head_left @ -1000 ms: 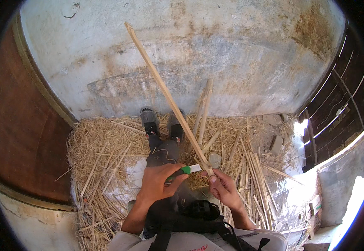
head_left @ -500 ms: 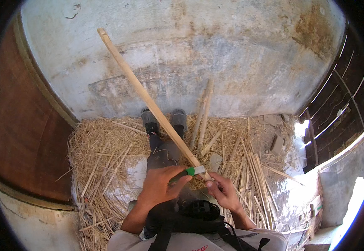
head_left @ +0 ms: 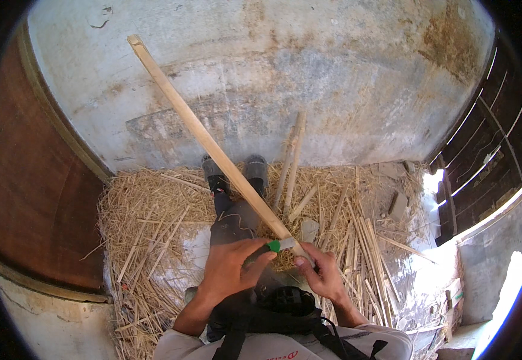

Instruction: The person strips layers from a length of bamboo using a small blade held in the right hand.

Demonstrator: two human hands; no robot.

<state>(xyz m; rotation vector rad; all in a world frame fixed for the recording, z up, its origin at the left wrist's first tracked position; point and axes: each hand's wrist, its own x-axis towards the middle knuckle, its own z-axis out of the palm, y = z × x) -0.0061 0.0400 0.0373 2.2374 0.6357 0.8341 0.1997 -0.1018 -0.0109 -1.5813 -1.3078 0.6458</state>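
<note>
- Right hand [head_left: 324,277] grasps the lower end of a long pale bamboo strip [head_left: 207,139]; fingers curled round it, thumb pressed on top.
- The strip runs from that grip up and left, tilted, its far end raised in front of the grey concrete wall [head_left: 309,78], well above the floor.
- Left hand [head_left: 231,270] clenched round a small tool with a green handle [head_left: 274,245]; the green end sticks out past thumb and forefinger.
- The tool's metal tip sits against the strip just beside the right thumb; blade shape too small to tell.
- Both hands close together, nearly touching, in front of the person's lap.
- Person seated, legs stretched toward the wall; dark shoes [head_left: 255,171] at the foot of it, grey trousers under the strip.
- Straw and shavings [head_left: 147,222] cover the floor around the legs, thickest toward the left edge along the brown wooden panel [head_left: 27,198].
- More split bamboo strips [head_left: 366,252] lie in a loose bundle to the right of the right hand, on the straw.
- Two short bamboo sticks [head_left: 294,153] lean up against the foot of the wall, just right of the shoes.
- Flat grey stone [head_left: 398,206] on the floor near the right edge of the straw.
- Dark slatted gate [head_left: 483,156] at far right, bright sunlight on the ground below it.
- Black strap and bag [head_left: 279,306] on the person's chest at the lower edge.
</note>
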